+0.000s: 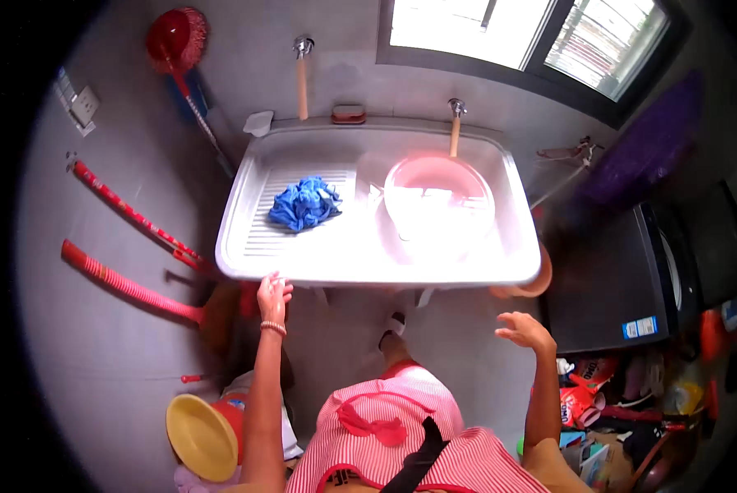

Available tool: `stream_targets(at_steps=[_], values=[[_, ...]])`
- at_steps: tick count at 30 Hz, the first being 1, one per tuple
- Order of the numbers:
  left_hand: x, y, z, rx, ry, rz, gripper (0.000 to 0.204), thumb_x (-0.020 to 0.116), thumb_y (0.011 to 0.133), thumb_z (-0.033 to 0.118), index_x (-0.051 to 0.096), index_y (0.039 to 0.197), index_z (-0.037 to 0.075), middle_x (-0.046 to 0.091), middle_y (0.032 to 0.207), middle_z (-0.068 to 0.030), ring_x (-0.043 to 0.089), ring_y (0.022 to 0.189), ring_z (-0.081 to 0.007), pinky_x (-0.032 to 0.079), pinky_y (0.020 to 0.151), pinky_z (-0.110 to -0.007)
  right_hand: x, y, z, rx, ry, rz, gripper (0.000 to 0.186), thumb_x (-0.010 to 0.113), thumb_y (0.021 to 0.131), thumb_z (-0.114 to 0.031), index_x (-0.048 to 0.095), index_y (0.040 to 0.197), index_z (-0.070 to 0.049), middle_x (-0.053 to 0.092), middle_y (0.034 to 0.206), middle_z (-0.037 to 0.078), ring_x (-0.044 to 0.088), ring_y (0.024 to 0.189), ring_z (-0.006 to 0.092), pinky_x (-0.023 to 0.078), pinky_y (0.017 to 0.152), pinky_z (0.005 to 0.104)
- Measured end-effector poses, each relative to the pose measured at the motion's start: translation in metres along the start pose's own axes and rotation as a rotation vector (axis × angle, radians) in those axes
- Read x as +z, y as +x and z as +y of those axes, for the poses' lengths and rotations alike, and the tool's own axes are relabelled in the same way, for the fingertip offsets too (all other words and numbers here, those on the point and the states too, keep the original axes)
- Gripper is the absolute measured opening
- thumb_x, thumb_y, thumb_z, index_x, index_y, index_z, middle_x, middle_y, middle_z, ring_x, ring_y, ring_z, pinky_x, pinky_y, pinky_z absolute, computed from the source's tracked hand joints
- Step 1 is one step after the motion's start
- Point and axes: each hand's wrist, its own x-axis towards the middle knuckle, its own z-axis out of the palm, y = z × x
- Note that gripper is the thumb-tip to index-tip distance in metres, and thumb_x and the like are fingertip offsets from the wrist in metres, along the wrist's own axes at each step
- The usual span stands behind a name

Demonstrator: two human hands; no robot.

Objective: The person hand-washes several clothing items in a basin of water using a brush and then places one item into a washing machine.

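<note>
My left hand (275,299) is at the front left edge of a white laundry sink (360,267), fingers stretched out and nothing in them. Whether its fingertips touch the rim I cannot tell. A beaded bracelet circles that wrist. Off the sink's front right corner, my right hand (526,330) hangs in the air, empty, with its fingers apart. A crumpled blue cloth (304,204) lies on the ribbed washboard side of the sink. In the basin to its right stands a pink round tub (438,170), its inside partly washed out by glare.
Two taps (304,46) (456,107) are on the back wall, above a soap dish (349,114). A dark washing machine (611,279) stands right, above piled bags and bottles. Left are a red-handled brush (175,41), a pink hose (130,287) and a yellow basin (202,437).
</note>
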Motion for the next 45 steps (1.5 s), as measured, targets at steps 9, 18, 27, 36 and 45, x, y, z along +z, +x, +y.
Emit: stream_targets(at_steps=[9,18,27,36,45], values=[[0.116,0.16,0.039,0.431,0.935,0.162,0.101,0.077,0.059,0.033,0.017,0.139,0.018,0.017,0.138,-0.0204,0.021,0.127,-0.0361,0.019,0.104,-0.045,-0.131,0.274,-0.012,-0.228,0.048,0.208,0.035,0.063,0.075,-0.028,0.059,0.101,-0.005,0.061,0.088,0.02,0.059,0.084,0.0344,0.046,0.075,0.042],[0.158,0.195,0.023,0.06,1.251,0.155,0.089,0.079,0.057,0.035,0.028,0.13,0.036,0.006,0.144,-0.0057,0.009,0.129,-0.0348,0.031,0.085,-0.061,-0.291,0.446,-0.079,-0.042,-0.095,0.483,0.036,0.055,0.082,-0.033,0.058,0.101,-0.002,0.061,0.093,0.021,0.057,0.091,0.037,0.046,0.078,0.0434],[0.154,0.201,0.031,0.297,1.339,0.148,0.064,0.08,0.055,0.025,0.047,0.11,0.02,0.032,0.128,-0.0085,0.031,0.116,-0.0341,0.035,0.084,-0.052,-0.308,0.483,-0.048,-0.511,-0.497,0.485,0.014,0.055,0.078,-0.013,0.048,0.083,-0.002,0.056,0.075,0.017,0.056,0.066,0.0368,0.045,0.058,0.0453],[0.154,0.24,0.047,0.105,0.8,0.112,0.035,0.064,0.078,0.032,0.059,0.085,-0.002,0.058,0.083,-0.0122,0.057,0.076,-0.0255,0.044,0.071,-0.035,-0.312,0.481,-0.029,-0.623,-0.57,0.614,0.009,0.052,0.073,-0.003,0.049,0.081,-0.002,0.053,0.074,0.016,0.059,0.066,0.0313,0.048,0.054,0.0387],[0.32,0.194,0.103,-0.406,-0.143,-0.713,0.028,0.047,0.09,0.019,0.055,0.105,-0.003,0.062,0.096,-0.0114,0.063,0.084,-0.0195,0.052,0.075,-0.032,-0.318,0.467,-0.037,-0.662,-0.47,0.839,0.021,0.062,0.076,-0.015,0.049,0.09,-0.005,0.049,0.078,0.012,0.055,0.074,0.0307,0.046,0.062,0.0384]])
